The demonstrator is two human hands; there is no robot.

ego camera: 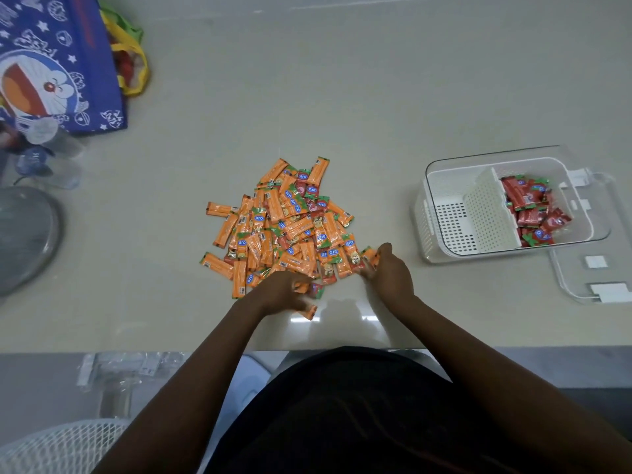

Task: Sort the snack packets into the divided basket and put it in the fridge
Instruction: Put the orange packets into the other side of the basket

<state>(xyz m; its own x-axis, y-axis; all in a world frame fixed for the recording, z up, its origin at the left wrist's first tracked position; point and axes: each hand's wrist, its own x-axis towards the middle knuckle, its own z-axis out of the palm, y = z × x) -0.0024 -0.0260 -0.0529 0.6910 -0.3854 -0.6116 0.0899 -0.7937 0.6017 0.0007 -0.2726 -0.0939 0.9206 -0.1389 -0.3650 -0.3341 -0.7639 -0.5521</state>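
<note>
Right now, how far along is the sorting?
Done: red packets fill the basket's right compartment; the left one is bare. In hand: both hands work the pile's near edge, the left hand on orange packets, the right hand at another. Left: most of the pile, mainly orange with a few red, then the fridge.

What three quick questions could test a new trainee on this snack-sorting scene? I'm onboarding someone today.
1. Multiple choice: the red packets lie in which compartment of the divided basket? A) the one nearer the pile B) the one farther from the pile C) both
2. True or false: the compartment nearer the pile of packets holds orange packets.
3. Fill in: the left hand and right hand both work at the pile's ____ edge.

Key: 1 B; 2 false, it holds nothing; 3 near (the person's side).
</note>
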